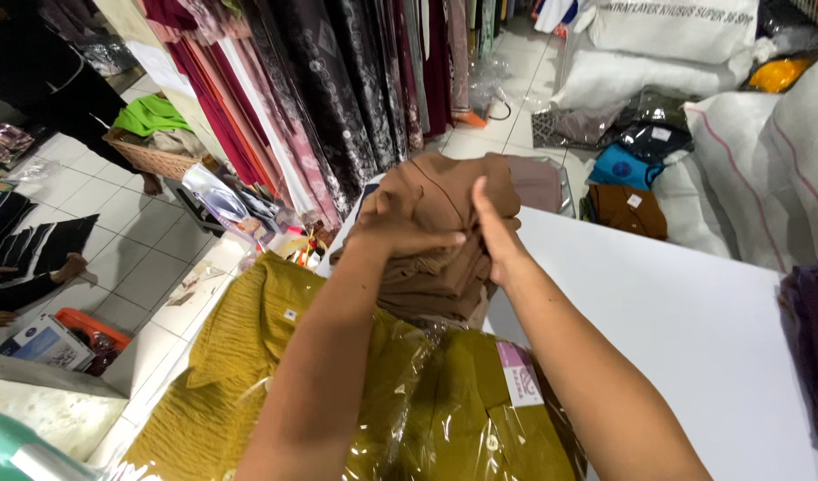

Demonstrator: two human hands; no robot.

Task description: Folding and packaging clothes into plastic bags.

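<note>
Two bare hands work a stack of brown folded cloth (444, 240) on the white table (685, 330). The left hand (400, 223) is closed over the top of the cloth, fingers curled into the fabric; just beside it the right hand (496, 233) pinches the same fold, thumb up. Below both forearms lie mustard garments in clear plastic bags (444, 410)
</note>
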